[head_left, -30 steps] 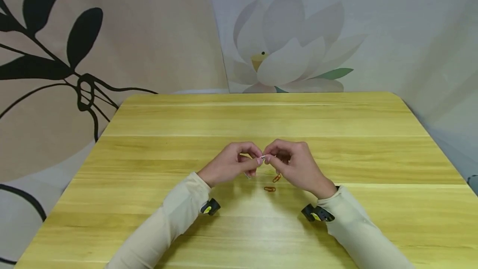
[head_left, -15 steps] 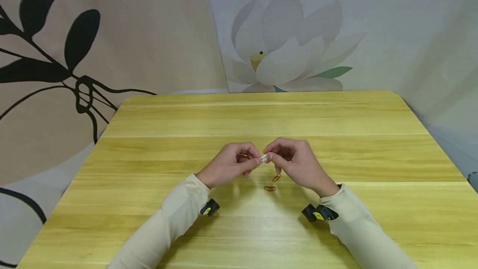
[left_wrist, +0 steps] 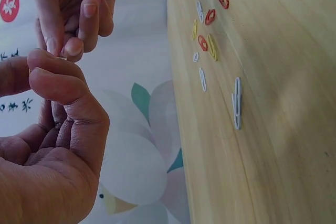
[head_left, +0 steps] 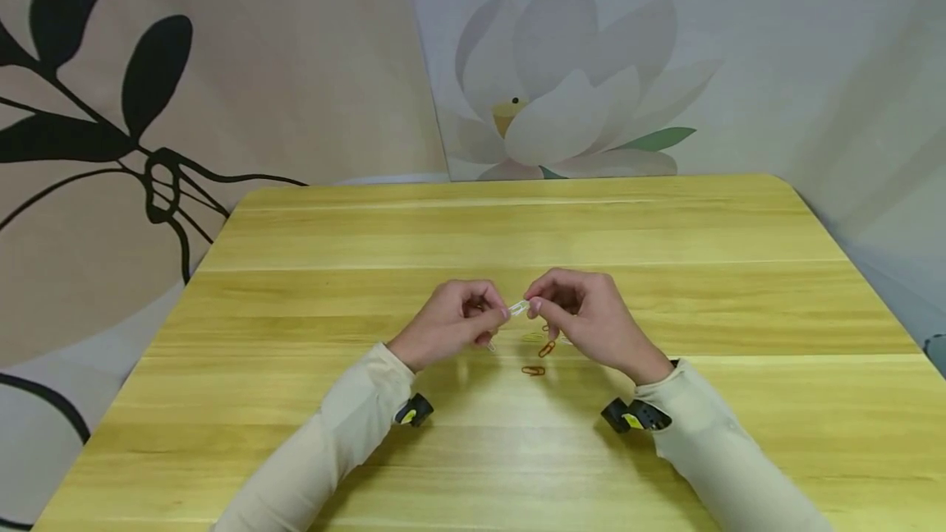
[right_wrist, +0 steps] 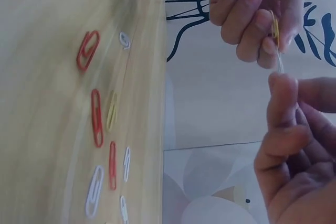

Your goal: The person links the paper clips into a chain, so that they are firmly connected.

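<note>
My left hand (head_left: 452,323) and right hand (head_left: 591,320) meet fingertip to fingertip above the table. Between them shows a white paper clip (head_left: 519,308), its right end pinched between my right thumb and forefinger. In the right wrist view, a yellow paper clip (right_wrist: 275,27) lies in the grip of my left fingers, and the white clip reaches up to its lower end. Whether the two clips are linked I cannot tell. The left wrist view has the fingertips covering most of both clips.
Loose paper clips lie on the wooden table (head_left: 332,228) below the hands. Among them are a red clip (head_left: 533,370), a yellow clip (left_wrist: 212,47) and a white clip (left_wrist: 237,103). A printed curtain (head_left: 332,64) hangs behind the table's far edge.
My hands have drawn slightly apart, the right moving up and to the right. More of the white paper clip now shows between the fingertips.
</note>
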Demonstrator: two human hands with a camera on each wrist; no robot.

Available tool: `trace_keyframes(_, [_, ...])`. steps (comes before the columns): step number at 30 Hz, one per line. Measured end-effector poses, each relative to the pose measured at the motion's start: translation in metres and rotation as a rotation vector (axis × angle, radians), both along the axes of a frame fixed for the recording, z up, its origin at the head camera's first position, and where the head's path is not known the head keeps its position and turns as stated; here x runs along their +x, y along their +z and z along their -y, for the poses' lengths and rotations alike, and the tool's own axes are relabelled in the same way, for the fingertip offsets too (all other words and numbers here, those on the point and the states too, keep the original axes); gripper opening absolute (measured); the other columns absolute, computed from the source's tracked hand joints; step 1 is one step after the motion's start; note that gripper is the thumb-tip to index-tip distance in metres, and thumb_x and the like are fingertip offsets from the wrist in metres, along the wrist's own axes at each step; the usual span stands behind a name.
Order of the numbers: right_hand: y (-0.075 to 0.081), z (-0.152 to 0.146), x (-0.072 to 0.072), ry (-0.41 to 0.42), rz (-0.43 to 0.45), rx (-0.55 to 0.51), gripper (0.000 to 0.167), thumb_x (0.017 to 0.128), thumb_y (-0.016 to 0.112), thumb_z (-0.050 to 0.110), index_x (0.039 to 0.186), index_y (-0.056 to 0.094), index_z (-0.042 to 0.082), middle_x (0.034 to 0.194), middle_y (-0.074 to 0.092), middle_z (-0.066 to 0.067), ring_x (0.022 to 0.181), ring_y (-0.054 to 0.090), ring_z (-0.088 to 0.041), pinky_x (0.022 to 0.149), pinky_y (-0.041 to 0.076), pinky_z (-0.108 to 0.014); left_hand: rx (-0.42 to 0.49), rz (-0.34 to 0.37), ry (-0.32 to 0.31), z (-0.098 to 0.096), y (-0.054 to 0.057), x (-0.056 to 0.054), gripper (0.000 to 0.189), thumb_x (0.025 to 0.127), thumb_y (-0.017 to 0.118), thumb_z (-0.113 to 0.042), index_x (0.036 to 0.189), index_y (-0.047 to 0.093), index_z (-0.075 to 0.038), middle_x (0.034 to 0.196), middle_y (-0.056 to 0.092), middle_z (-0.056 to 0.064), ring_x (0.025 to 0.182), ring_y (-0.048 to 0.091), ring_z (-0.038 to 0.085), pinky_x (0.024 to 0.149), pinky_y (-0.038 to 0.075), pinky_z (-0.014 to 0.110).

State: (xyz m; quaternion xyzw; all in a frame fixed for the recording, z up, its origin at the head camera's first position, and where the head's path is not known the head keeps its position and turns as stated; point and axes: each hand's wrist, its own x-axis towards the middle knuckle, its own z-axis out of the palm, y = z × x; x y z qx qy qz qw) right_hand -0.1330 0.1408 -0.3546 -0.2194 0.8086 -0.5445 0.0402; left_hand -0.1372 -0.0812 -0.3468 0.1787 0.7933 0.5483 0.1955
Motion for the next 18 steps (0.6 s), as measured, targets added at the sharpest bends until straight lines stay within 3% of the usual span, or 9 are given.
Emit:
trace_keyframes(4, [-0.003, -0.003, -0.001, -0.003, 0.008, 0.072, 0.007, 0.097, 0.064, 0.007, 0.097, 0.071, 0.006, 0.083, 0.071, -0.014, 0.057, 0.060, -0.022, 0.048, 0.045, -0.024, 0.024, 0.032, 0.021, 0.001, -0.002, -0.001, 0.011, 0.098, 0.060, -0.011, 0.093, 0.063, -0.002, 0.075, 0.061, 0.006, 0.066, 0.061, 0.019, 0.066, 0.055, 0.035])
trace_keyframes(11, [-0.011, -0.012, -0.004, 0.089, -0.083, 0.341, 0.006, 0.093, 0.067, 0.007, 0.092, 0.073, 0.009, 0.079, 0.072, -0.005, 0.061, 0.055, -0.005, 0.055, 0.045, -0.020, 0.055, 0.066, 0.007, 0.002, -0.002, -0.003, 0.010, 0.099, 0.060, -0.012, 0.097, 0.064, -0.002, 0.087, 0.072, 0.015, 0.069, 0.071, 0.016, 0.067, 0.056, 0.040])
trace_keyframes(14, [-0.018, -0.014, -0.006, 0.160, -0.123, 0.417, 0.009, 0.090, 0.069, 0.003, 0.090, 0.074, 0.010, 0.078, 0.073, -0.001, 0.063, 0.055, -0.002, 0.056, 0.046, -0.019, 0.068, 0.065, -0.006, 0.003, -0.003, -0.003, 0.010, 0.099, 0.060, -0.011, 0.098, 0.065, -0.002, 0.090, 0.073, 0.023, 0.068, 0.071, 0.015, 0.064, 0.055, 0.037])
trace_keyframes(18, [-0.025, -0.014, -0.008, 0.192, -0.172, 0.474, 0.012, 0.087, 0.070, -0.001, 0.087, 0.075, 0.011, 0.075, 0.072, 0.004, 0.060, 0.053, 0.001, 0.054, 0.045, -0.018, 0.079, 0.070, -0.022, 0.003, -0.004, -0.003, 0.010, 0.100, 0.059, -0.011, 0.098, 0.064, -0.002, 0.090, 0.074, 0.024, 0.066, 0.071, 0.015, 0.059, 0.051, 0.029])
